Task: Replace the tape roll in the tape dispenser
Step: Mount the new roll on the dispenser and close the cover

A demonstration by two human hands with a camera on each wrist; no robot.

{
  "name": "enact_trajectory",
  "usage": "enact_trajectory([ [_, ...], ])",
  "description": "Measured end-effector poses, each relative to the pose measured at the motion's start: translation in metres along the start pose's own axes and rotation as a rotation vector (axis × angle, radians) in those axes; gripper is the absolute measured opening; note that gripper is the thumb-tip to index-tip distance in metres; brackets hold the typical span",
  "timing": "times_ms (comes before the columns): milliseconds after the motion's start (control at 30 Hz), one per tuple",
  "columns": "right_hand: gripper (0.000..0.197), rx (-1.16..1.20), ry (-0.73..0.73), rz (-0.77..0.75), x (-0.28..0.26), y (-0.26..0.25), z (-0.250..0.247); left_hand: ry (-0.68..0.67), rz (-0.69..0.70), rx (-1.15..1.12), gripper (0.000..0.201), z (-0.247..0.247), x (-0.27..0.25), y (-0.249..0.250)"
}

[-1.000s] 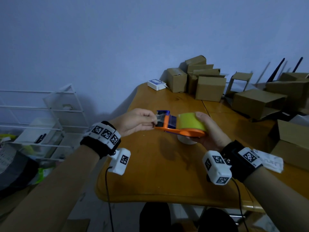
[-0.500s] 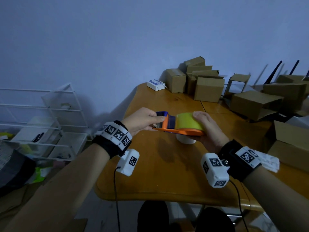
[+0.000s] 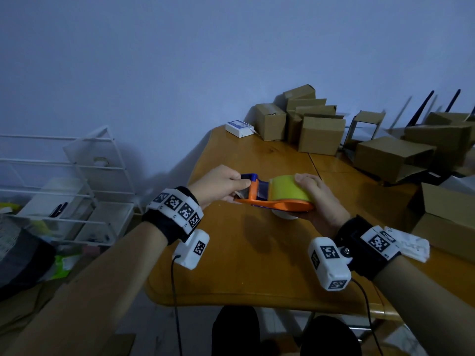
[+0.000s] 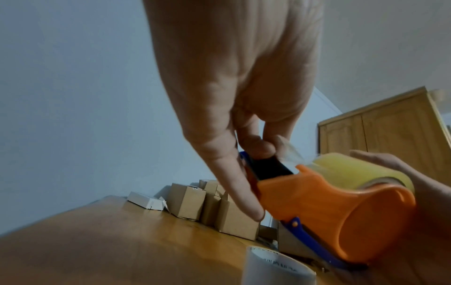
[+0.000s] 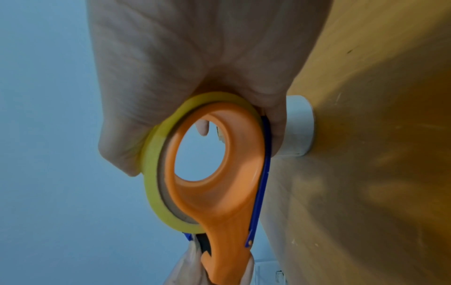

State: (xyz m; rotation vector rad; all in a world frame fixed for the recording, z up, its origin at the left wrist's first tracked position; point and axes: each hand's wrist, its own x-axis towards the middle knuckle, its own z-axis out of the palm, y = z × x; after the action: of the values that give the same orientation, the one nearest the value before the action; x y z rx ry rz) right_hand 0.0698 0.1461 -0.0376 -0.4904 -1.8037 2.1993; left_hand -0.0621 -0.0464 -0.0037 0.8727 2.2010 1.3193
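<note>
Orange plastic dispenser [image 3: 280, 204], yellow roll [image 3: 289, 188].

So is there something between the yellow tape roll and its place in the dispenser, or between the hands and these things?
Nothing visible does. The yellow tape roll already sits on the orange dispenser. The right hand grips the roll and dispenser directly, and the left hand pinches the dispenser's front end. The white empty core stands below on the table.

Orange and blue tape dispenser [image 3: 279, 202], yellow tape roll [image 3: 289, 188], amber-brown wooden table [image 3: 246, 265], brown cardboard boxes [image 3: 318, 132].
</note>
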Motion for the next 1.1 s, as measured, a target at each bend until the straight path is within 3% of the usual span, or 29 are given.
enact_trajectory([
  [267, 0.056, -0.007, -0.027, -0.011, -0.002, 0.001, -0.004, -0.074, -0.054, -0.091, 0.027, -0.002, -0.003, -0.002],
  [500, 0.052, 0.002, -0.024, -0.027, -0.004, 0.003, -0.001, 0.138, 0.036, 0.189, 0.038, 0.007, 0.002, -0.002],
  [667, 0.052, -0.028, 0.008, -0.036, -0.004, 0.0, -0.002, 0.151, 0.096, 0.215, 0.032, 0.006, 0.005, -0.008],
  [767, 0.062, -0.038, 0.02, -0.011, -0.004, 0.001, -0.006, 0.125, 0.139, 0.237, 0.03, 0.007, 0.004, -0.007],
  [900, 0.07, -0.02, 0.01, 0.003, -0.007, 0.001, -0.008, 0.055, 0.127, 0.104, 0.028, 0.008, 0.003, -0.01],
  [1100, 0.066, -0.046, -0.009, 0.008, -0.005, 0.001, -0.016, -0.041, 0.088, -0.12, 0.024, 0.001, 0.0, -0.014],
])
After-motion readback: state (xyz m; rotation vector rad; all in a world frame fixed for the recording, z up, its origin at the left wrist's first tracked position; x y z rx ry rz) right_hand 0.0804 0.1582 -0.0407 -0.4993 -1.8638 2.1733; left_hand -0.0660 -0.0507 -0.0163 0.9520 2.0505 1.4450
